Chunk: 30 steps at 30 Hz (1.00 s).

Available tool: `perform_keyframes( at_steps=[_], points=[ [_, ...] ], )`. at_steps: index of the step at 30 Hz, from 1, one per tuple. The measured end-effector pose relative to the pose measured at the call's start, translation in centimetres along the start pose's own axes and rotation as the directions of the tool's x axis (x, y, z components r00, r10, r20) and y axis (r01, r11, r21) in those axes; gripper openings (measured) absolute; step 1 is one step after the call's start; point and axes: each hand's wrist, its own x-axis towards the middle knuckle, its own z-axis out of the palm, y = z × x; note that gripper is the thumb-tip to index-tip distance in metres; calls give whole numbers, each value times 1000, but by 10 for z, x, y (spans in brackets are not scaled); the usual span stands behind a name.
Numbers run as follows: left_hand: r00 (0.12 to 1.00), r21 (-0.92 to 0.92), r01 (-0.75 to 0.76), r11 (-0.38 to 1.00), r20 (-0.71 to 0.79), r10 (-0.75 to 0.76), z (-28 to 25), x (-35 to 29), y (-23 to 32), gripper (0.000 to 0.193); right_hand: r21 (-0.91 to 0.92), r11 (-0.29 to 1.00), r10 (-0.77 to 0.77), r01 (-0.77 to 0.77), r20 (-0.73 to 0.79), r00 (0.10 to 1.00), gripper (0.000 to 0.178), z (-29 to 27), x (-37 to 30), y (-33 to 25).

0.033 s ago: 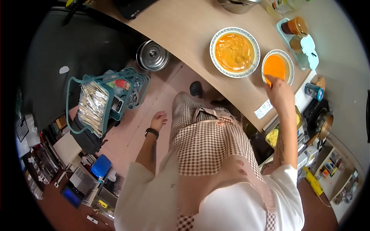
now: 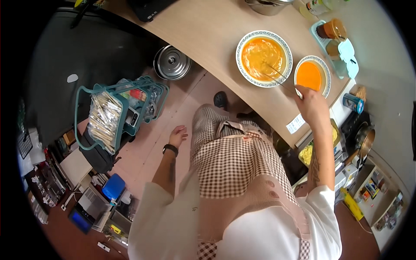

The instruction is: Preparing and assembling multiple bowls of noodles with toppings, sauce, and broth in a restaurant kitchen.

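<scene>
My right hand [image 2: 312,104] is closed round a pair of thin chopsticks [image 2: 277,72] over the near edge of the smaller bowl. Their tips dip into glossy yellow-orange liquid [image 2: 258,52], which looks like beaten egg, in a large patterned-rim bowl [image 2: 239,65]. To its right stands the smaller patterned-rim bowl [image 2: 326,73], holding smooth, deeper orange liquid [image 2: 308,76]. Hanging beside my checked apron [image 2: 229,162], my left hand [image 2: 177,136] has loosely bent fingers, apart and holding nothing.
Both bowls stand on a wooden table [image 2: 212,39]. A light blue tray [image 2: 320,37] with jars lies along the wall. Near the table corner are a paper slip [image 2: 295,124] and a tray of yellow food [image 2: 305,154]. At left, a teal basket [image 2: 123,115] holds wrapped sticks, near a lidded pot [image 2: 172,63].
The chopsticks now show plainly in the large bowl, where earlier I could not make them out. My right hand has shifted slightly left, and the liquid's surface ripples differently. My left hand stays put.
</scene>
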Motion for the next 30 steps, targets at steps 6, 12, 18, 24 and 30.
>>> perform_keyframes(
  at_steps=[6, 12, 18, 24, 30],
  points=[
    [999, 17, -24, 1000, -24, 24, -5, -13, -7, 43, -5, 999, 34, -34, -7, 999, 32, 1, -14, 2],
    [997, 69, -77, 995, 31, 75, 4, -11, -1, 43, 61, 997, 45, -44, -16, 999, 32, 3, 6, -3],
    [998, 46, -38, 998, 48, 36, 20, -12, -5, 42, 124, 986, -98, 113, -128, 987, 25, 12, 15, -3],
    [997, 29, -70, 997, -33, 71, 23, -21, -7, 42, 137, 953, 286, -270, -109, 952, 31, -32, -75, 53],
    [999, 117, 30, 993, 35, -35, 23, -5, -19, 42, 115, 955, 282, -273, -69, 957, 31, 17, -61, 115]
  ],
)
